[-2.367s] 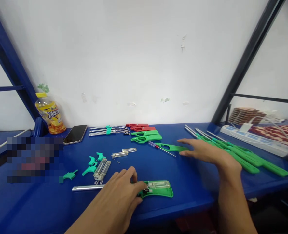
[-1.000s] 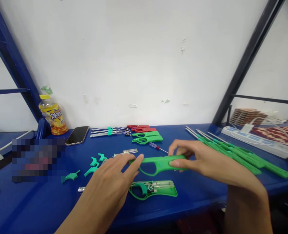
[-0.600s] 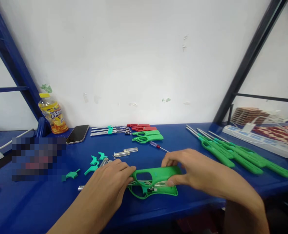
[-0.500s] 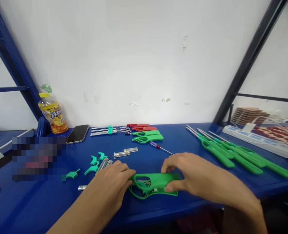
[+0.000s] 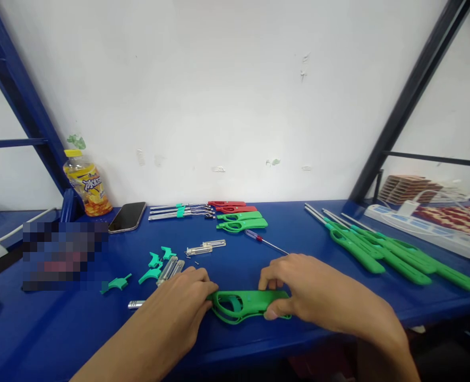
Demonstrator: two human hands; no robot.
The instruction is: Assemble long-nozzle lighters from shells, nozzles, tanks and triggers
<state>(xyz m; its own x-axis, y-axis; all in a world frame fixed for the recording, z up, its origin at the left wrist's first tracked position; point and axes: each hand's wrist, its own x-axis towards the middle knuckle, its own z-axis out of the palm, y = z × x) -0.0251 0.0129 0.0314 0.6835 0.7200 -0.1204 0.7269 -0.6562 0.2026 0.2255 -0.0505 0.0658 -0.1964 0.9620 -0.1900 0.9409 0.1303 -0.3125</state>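
Observation:
A green lighter casing (image 5: 250,301) lies flat near the table's front edge, its two halves almost together with a thin gap along the lower side. A teal trigger (image 5: 237,304) shows inside its loop. My left hand (image 5: 182,302) pinches the casing's narrow front end. At the wide end, my right hand (image 5: 298,281) grips it, thumb on the near edge and fingers on the far one. From under my left hand sticks out the tip of a metal tube (image 5: 136,304). Several loose teal triggers (image 5: 151,274) and clear fuel tanks (image 5: 167,270) lie beside that hand.
Behind my hands are a screwdriver (image 5: 266,241), green casing halves (image 5: 242,225), red casing halves (image 5: 235,208) and metal tubes with wires (image 5: 167,213). Several assembled green lighters (image 5: 358,249) lie right, before a power strip (image 5: 426,231). A phone (image 5: 128,217) and bottle (image 5: 87,185) stand left.
The upper casing half has come down onto the lower one, narrowing the gap and covering the inner wires. Both hands keep hold of the casing, and my right thumb has shifted slightly left.

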